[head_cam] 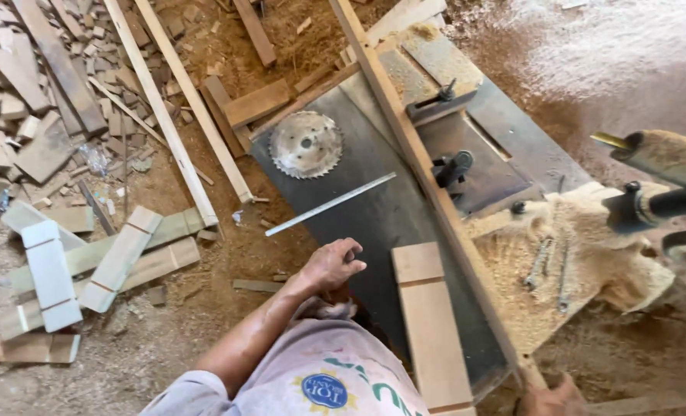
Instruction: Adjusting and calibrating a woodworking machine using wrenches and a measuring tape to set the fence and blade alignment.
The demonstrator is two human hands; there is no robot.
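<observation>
Our left hand [333,264] rests curled on the near edge of the dark steel saw table [374,223], fingers folded in, holding nothing we can make out. Our right hand [547,399] sits at the btm edge of frame, wrapped round the near end of the long wooden rail [427,177] that runs diagonally across the table; the grip looks closed on it, tho the fingers are mostly cut off.

Between the hands, a short plank [431,323] lies flat on the table, just beside the rail. Further up, a thin metal ruler [331,204] lies loose on the steel, and beyond it a toothed circular saw blade [306,144] lies flat near the table's far left corner, apart from the ruler.

Risks as we judge them: the blade's teeth are exposed and unguarded, w/ our bare left hand on the same surface; a careless sweep across could cut it. The ruler is unsecured and could slide or get knocked off. If the rail shifts under the right hand, the plank beside it may go w/ it. Wrenches [547,266] sit half-buried in sawdust [582,231] at right, easy to lose. Offcuts [58,270] litter the floor at left, a tripping hazard.
</observation>
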